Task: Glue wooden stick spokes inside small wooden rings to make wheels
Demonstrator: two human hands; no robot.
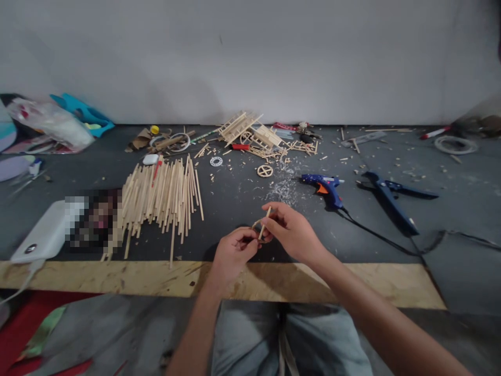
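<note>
Above the near edge of the counter (pixel 352 277), the left hand (pixel 235 250) pinches a small curved wooden piece (pixel 255 224) in a fingertip grip, while the right hand (pixel 291 228) has its grip closed on a short stick (pixel 265 224) at that piece, though whether the two touch is hard to tell. Farther off, a pile of loose sticks (pixel 156 196) lies to the left, and a blue glue gun (pixel 327 187) and a blue-handled tool (pixel 391 203) lie to the right. Beyond them, a spoked wooden wheel (pixel 265 171) lies near a white ring (pixel 212 162), with a wooden model (pixel 240 128) behind.
</note>
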